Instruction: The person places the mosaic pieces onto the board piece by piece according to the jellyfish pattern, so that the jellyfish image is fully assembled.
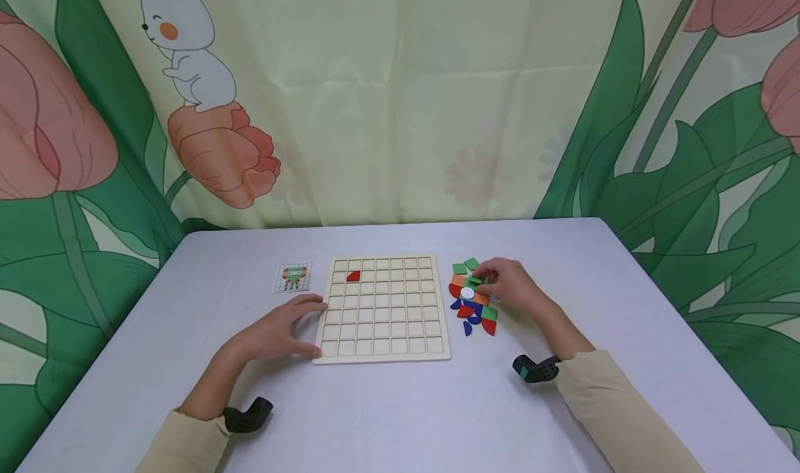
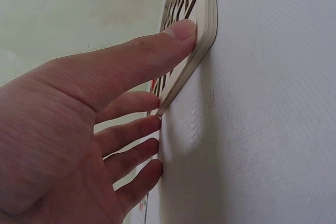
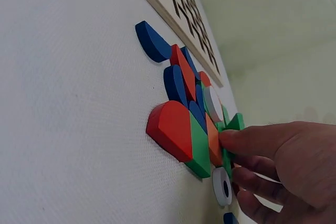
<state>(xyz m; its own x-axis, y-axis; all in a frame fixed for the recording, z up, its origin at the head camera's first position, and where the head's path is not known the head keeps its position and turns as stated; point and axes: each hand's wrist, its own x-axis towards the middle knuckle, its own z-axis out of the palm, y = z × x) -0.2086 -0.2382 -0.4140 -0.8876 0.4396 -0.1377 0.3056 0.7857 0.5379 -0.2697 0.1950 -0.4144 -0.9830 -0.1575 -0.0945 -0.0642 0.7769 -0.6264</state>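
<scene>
A pale wooden grid board (image 1: 382, 359) lies on the table with a red quarter-round piece (image 1: 353, 276) in one of its upper-left cells. My left hand (image 1: 281, 328) rests against the board's left edge, its thumb near the front corner and its fingers spread and fairly straight. To the right of the board is a pile of coloured pieces, and my right hand (image 1: 509, 283) is at its far part. Thumb and fingers there pinch a green block (image 1: 475, 280), partly hidden by the fingertips. A white round piece (image 1: 467, 293) and an orange block (image 1: 480, 298) lie close by.
A small picture card (image 1: 292, 278) showing a green and red figure lies left of the board. Blue half-rounds (image 3: 152, 41), red pieces (image 3: 169, 129) and another green block (image 3: 198, 148) fill the pile's near part. A printed curtain (image 1: 400, 112) hangs behind the white table (image 1: 387, 417).
</scene>
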